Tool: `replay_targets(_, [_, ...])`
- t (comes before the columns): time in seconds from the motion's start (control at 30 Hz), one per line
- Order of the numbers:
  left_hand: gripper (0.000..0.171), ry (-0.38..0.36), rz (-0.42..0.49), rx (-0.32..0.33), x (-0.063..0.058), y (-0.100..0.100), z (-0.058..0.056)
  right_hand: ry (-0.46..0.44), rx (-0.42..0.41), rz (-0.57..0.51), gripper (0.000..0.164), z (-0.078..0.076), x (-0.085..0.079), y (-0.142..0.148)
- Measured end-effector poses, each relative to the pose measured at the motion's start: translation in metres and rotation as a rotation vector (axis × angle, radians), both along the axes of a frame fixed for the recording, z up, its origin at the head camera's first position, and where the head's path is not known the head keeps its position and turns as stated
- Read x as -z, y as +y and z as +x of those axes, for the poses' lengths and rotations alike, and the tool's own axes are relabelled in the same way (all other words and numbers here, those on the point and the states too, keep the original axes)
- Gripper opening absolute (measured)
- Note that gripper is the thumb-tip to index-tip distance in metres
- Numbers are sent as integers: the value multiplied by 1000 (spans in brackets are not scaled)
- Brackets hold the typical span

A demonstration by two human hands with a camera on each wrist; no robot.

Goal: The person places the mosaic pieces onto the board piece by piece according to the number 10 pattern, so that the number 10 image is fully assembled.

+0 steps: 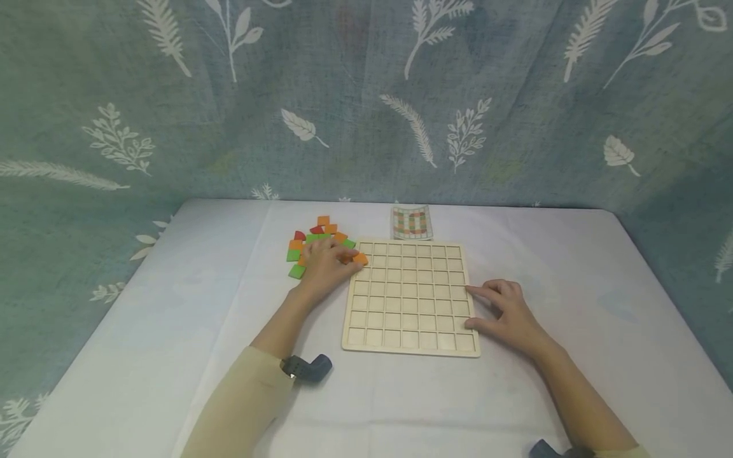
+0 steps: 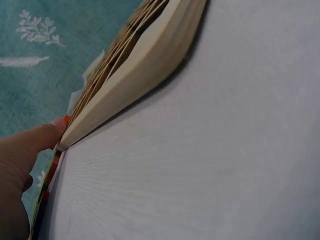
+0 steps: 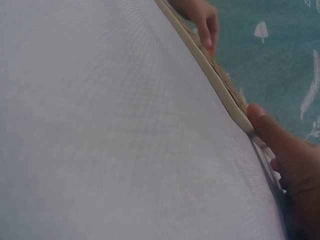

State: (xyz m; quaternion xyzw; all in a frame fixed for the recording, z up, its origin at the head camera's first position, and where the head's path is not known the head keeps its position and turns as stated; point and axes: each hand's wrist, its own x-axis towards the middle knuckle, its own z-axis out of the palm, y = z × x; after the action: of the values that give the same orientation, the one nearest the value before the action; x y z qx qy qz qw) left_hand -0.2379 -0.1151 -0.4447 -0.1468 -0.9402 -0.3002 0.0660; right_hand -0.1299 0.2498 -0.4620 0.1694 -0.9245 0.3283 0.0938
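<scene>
A pale wooden grid board (image 1: 410,306) lies flat on the table, its square compartments showing bare wood. At its far left corner my left hand (image 1: 326,266) pinches an orange tile (image 1: 361,259) between thumb and fingertips, over the edge compartments; whether the tile touches the board cannot be told. My right hand (image 1: 506,315) touches the board's right edge with thumb and index finger spread apart, as the right thumb (image 3: 265,122) against the rim shows in the right wrist view. In the left wrist view the left hand (image 2: 22,155) partly hides the tile.
Several loose orange, green and red tiles (image 1: 294,254) lie left of the board, partly covered by the left hand. Behind the board rests a small pattern card (image 1: 411,222) with a coloured grid. A white cloth (image 1: 435,407) covers the table, and a leaf-patterned curtain (image 1: 355,95) hangs behind.
</scene>
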Motion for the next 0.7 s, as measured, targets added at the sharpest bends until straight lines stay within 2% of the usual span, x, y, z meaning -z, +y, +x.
replay_targets(0.23, [30,-49,4,54,-7,4,-3,-5,5,-5,62,0,1,0])
replay_targets(0.43, [29,-141,14,84,-8,4,-6,-10,7,0,62,0,1,0])
replay_targets(0.7, [27,-227,62,77,-8,3,-12,-26,14,10,62,1,-1,-1])
